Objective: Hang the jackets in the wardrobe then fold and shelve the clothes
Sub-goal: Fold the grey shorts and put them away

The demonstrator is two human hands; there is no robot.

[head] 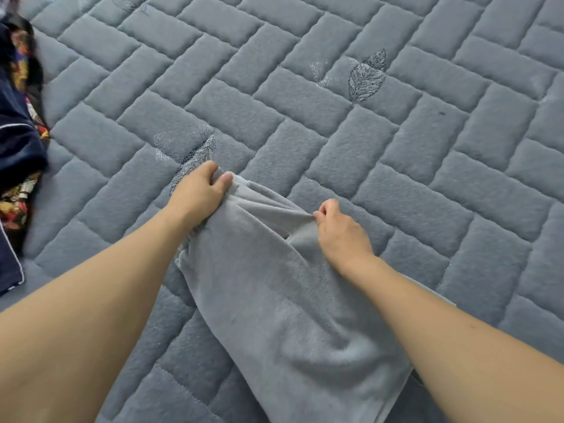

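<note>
Item: grey fleece garment (274, 300). Soft, plain, pale grey, with a gathered band along its near-left edge. Lies on the bed; long axis runs from the lower right of the view, near the person, up to the upper left, where its far end narrows into pulled folds. Far end points away from the person, toward an embroidered leaf. A rounded bulge sits in the cloth low on the right side. Near end passes out of view at the bottom edge.

Left hand (200, 187): at the garment's far left corner, fingers and thumb curled round a bunch of the cloth, gripping it. Forearm crosses the gathered edge.

Right hand (338, 228): on the garment's far right edge, fingers curled, pinching a fold of the cloth between thumb and fingers. Taut creases run between the two hands. The garment lies under and between both forearms.

Support: quilted blue-grey bed cover (396, 178), stitched in a brick-like pattern, with leaf embroidery (364, 79) well beyond the hands.

Periphery: dark navy clothing with white piping (18, 141) and a patterned multicoloured cloth (18, 203) heaped at the left edge, well apart from the garment.
</note>
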